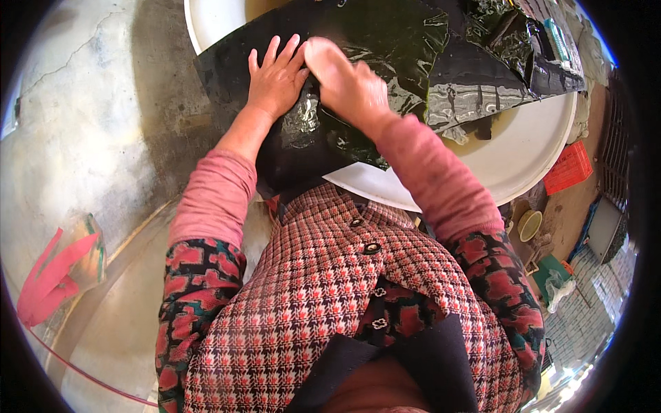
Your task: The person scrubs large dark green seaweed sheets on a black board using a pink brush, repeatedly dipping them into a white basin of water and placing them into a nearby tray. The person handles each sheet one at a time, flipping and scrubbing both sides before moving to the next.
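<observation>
A wet, glossy dark green sheet that looks like kelp (396, 34) is spread over a black flat board or sheet (227, 72). The black surface lies across a large white round tub (379, 184). My left hand (275, 77) rests on the black surface at the left edge of the green sheet, palm down, fingers spread. Just right of it, my right hand (348, 82) is over the green sheet, smeared by motion. Its fingers cannot be made out, nor whether it holds anything. Another crumpled piece of the dark green sheet (506, 45) lies at the far right.
Some liquid shows inside the tub at the right. Beyond the tub's right rim are a red box (568, 167) and a small round yellowish bowl (529, 225). Red strips (51, 282) lie at the lower left. A concrete wall or floor (76, 117) fills the left side.
</observation>
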Tool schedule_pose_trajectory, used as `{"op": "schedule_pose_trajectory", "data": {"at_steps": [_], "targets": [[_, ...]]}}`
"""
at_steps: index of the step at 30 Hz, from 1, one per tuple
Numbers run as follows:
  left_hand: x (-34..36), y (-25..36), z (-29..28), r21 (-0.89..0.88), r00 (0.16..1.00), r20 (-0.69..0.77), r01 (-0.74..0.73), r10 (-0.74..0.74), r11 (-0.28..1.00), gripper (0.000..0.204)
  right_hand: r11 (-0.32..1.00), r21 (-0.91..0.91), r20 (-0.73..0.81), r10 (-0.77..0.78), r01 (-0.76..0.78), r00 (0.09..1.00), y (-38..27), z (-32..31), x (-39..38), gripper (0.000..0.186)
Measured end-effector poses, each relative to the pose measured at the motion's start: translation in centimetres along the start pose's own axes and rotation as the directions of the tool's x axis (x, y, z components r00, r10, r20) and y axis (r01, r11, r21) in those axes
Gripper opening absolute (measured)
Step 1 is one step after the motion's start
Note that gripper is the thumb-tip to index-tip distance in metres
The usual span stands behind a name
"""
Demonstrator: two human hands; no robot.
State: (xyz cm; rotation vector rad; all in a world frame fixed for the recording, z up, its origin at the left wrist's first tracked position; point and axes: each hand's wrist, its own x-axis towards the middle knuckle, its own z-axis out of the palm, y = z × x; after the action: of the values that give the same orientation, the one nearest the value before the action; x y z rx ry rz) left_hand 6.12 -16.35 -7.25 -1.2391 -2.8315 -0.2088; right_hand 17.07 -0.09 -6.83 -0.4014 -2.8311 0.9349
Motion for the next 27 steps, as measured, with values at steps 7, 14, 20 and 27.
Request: {"op": "schedule_pose_trajectory", "data": {"at_steps": [7,14,20,27], "targets": [[0.1,-0.6,0.8,-0.016,0.996,-0.082,-0.041,0.04,0.999,0.05,0.994,-0.055,0.214,-0.081,0.095,0.973,-2.7,-6.1,-2.8,0.063],[0.2,-0.7,1.0,0.021,1.0,-0.006,-0.012,0.012,1.0,0.048,0.994,0.045,0.191,-0.106,0.099,0.976,-3.7,-5.8,-5.0,0.057],[0.1,-0.6,1.2,0.038,0.999,-0.041,-0.017,0.019,0.999,0.049,0.994,0.084,0.043,-0.073,0.069,0.996,-2.8,-4.8,-3.9,0.061],[0.3,-1.0,1.4,0.082,0.995,-0.081,-0.052,0.059,0.995,0.049,0.983,0.069,0.038,-0.176,0.173,0.984,4.8,-2.7,-13.4,0.072]]}}
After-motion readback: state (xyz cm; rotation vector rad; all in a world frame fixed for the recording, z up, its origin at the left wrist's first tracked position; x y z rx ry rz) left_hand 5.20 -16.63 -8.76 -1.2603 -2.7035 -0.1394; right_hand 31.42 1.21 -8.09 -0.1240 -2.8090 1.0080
